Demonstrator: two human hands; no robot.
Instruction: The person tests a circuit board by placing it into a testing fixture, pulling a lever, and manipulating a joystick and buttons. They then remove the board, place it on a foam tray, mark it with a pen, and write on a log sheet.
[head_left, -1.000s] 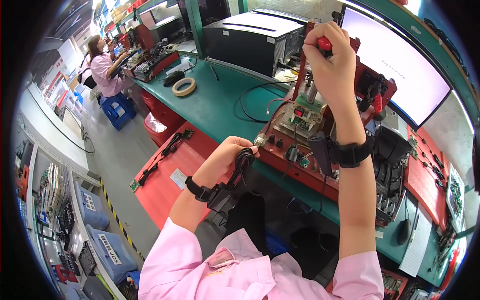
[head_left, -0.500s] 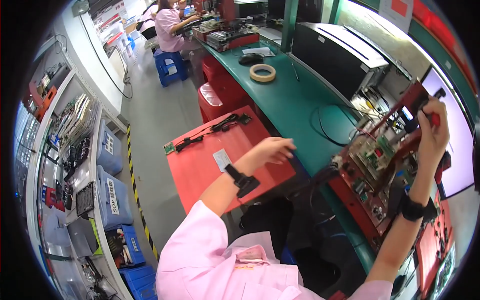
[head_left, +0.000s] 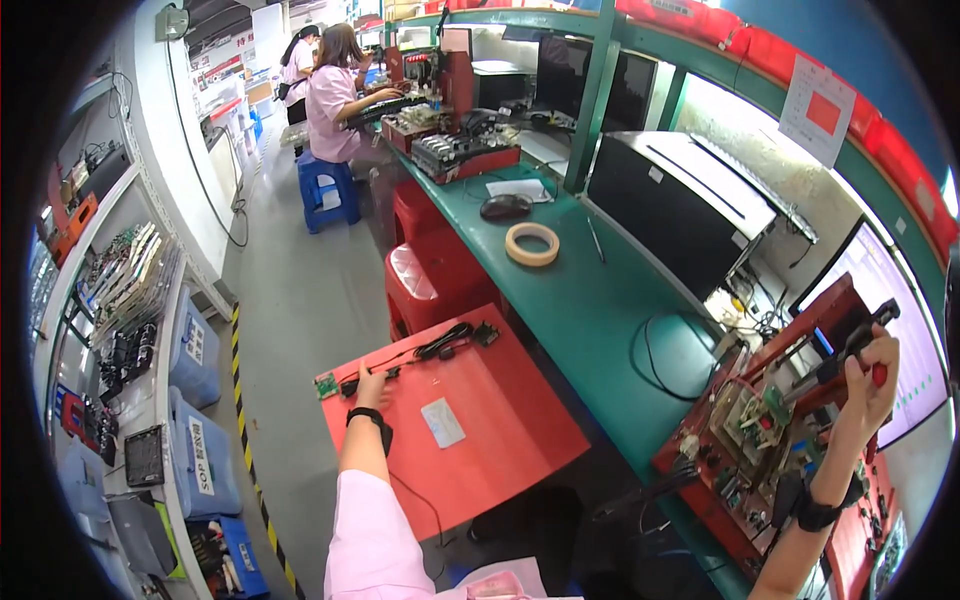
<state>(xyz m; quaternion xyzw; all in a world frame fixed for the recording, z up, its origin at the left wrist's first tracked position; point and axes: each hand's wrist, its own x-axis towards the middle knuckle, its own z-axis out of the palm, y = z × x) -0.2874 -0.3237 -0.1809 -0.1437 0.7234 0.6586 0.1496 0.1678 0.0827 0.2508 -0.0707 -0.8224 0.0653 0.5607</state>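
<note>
My left hand [head_left: 371, 386] is at the far left of a red board [head_left: 500, 430], its fingers closed around part of a black cable [head_left: 440, 345]. A small green circuit board [head_left: 326, 385] lies at the board's left corner, just beyond those fingers. At the right, my right hand [head_left: 876, 376] is wrapped around the lever [head_left: 880, 375] of a dark red test fixture [head_left: 700, 480]; a bit of red shows by the palm. Beneath the lever, a green circuit board [head_left: 775, 405] sits in the fixture among wires. My fingertips on the cable are partly hidden.
A green workbench [head_left: 600, 330] carries a tape roll [head_left: 531, 245], a black mouse [head_left: 505, 207] and a loose black cable. Red stools [head_left: 430, 280] stand beside it. Shelves with blue bins [head_left: 205, 450] line the left. Another person [head_left: 335, 100] sits at the far bench end.
My left hand has moved left across the red board, from its right side to the cable by the green circuit board. The right hand stays on the lever. The view has shifted.
</note>
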